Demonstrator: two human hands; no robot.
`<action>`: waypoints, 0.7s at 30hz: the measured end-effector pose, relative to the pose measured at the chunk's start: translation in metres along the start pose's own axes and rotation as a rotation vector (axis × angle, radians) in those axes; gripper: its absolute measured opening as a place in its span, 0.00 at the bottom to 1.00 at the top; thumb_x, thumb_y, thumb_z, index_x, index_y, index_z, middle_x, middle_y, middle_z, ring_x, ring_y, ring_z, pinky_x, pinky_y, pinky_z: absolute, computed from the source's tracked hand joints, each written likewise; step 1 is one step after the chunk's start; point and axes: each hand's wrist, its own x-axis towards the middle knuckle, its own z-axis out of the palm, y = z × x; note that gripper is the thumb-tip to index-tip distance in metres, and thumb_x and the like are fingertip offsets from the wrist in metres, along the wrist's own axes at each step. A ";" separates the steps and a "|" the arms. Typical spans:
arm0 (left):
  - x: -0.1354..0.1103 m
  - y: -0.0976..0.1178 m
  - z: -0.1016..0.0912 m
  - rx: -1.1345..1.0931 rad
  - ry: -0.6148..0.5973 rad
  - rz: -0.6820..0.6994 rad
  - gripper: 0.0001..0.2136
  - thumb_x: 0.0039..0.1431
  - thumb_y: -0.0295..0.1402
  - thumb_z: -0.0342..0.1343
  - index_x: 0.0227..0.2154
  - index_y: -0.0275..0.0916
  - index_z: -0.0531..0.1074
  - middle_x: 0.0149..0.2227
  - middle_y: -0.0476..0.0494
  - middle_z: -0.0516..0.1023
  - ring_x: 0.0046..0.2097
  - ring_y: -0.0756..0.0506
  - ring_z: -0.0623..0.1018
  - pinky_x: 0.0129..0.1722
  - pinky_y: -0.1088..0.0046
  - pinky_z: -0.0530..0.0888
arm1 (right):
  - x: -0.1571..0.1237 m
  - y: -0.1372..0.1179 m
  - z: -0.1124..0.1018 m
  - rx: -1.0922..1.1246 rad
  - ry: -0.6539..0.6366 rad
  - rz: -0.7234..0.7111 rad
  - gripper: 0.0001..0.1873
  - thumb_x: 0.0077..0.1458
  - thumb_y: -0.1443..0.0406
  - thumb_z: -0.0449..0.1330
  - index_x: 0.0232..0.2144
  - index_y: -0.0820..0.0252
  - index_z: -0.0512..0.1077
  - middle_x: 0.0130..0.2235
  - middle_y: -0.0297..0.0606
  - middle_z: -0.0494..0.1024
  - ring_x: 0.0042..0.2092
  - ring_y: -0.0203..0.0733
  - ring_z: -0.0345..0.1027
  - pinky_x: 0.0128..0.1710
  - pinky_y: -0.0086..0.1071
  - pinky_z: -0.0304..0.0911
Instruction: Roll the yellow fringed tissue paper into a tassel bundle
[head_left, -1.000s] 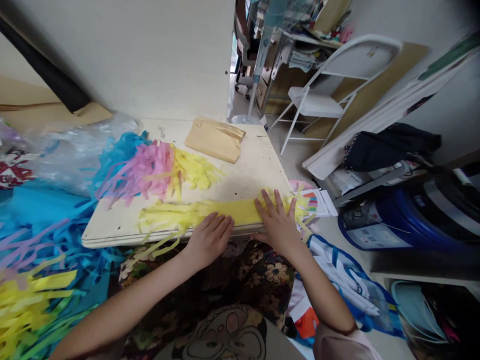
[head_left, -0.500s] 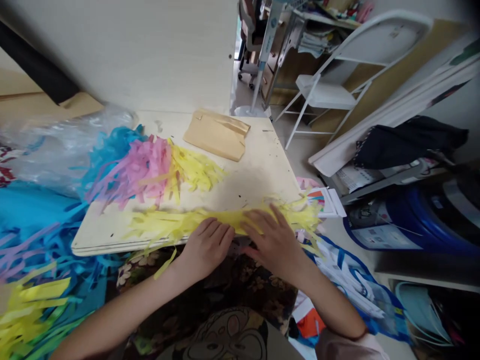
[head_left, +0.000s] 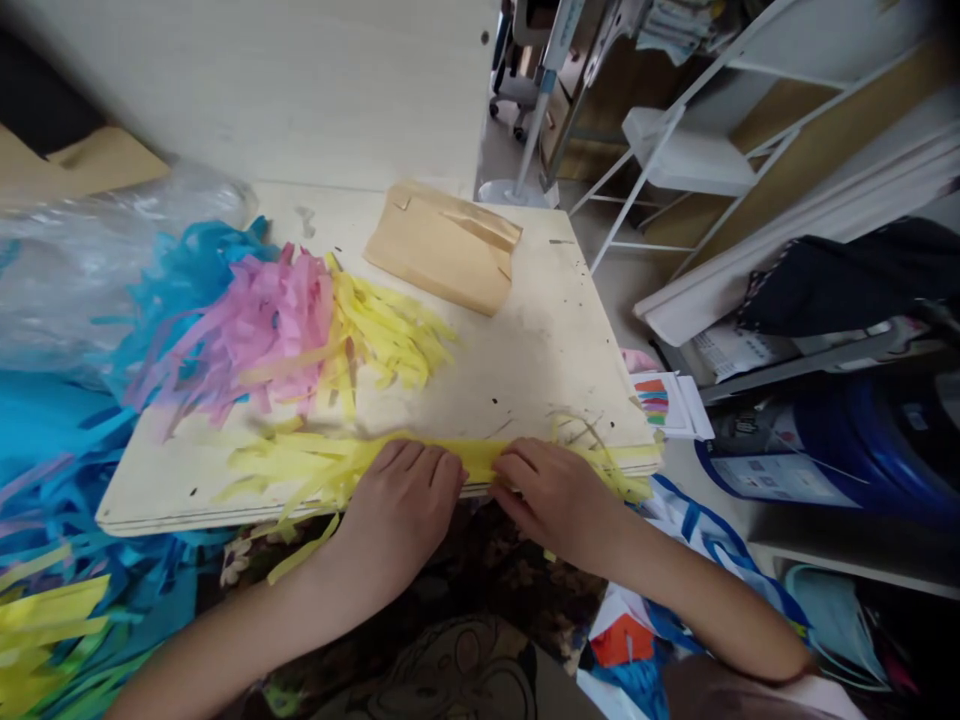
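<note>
A long strip of yellow fringed paper (head_left: 315,462) lies along the near edge of a pale wooden board (head_left: 525,350). My left hand (head_left: 397,505) presses on its middle with fingers bent over the folded edge. My right hand (head_left: 551,495) sits just to the right, fingers curled down onto the same strip. The two hands are a few centimetres apart. Yellow fringe ends stick out past my right hand at the board's corner.
Bunches of blue, pink (head_left: 255,325) and yellow fringed paper lie on the board's left half, a tan folded paper bag (head_left: 442,245) at its far side. Clear plastic (head_left: 90,270) sits at left, a white folding chair (head_left: 690,150) and blue containers (head_left: 847,450) at right.
My right hand slid left from the strip's right end and curled from flat to bent fingers. The strip looks narrower, folded over. The camera moved closer and lower.
</note>
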 end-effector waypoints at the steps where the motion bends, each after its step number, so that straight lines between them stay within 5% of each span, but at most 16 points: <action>1: 0.000 0.000 0.000 0.004 -0.006 -0.001 0.07 0.50 0.24 0.47 0.19 0.37 0.63 0.18 0.49 0.66 0.23 0.47 0.67 0.24 0.70 0.62 | 0.001 0.000 0.001 0.013 0.005 0.020 0.08 0.50 0.65 0.50 0.25 0.64 0.65 0.26 0.37 0.68 0.28 0.37 0.60 0.26 0.29 0.52; 7: 0.005 -0.002 0.003 -0.011 -0.027 0.016 0.09 0.52 0.24 0.44 0.19 0.37 0.63 0.18 0.48 0.66 0.22 0.47 0.67 0.24 0.70 0.62 | 0.005 0.000 0.001 0.082 -0.022 0.093 0.06 0.47 0.65 0.53 0.23 0.63 0.64 0.24 0.35 0.68 0.27 0.34 0.60 0.24 0.27 0.49; 21: 0.014 -0.007 0.000 0.116 -0.094 -0.084 0.12 0.53 0.29 0.43 0.16 0.38 0.62 0.15 0.48 0.66 0.20 0.47 0.67 0.22 0.71 0.59 | -0.008 0.034 -0.024 0.241 -0.333 0.268 0.13 0.51 0.66 0.47 0.22 0.62 0.68 0.22 0.35 0.70 0.26 0.32 0.61 0.24 0.25 0.49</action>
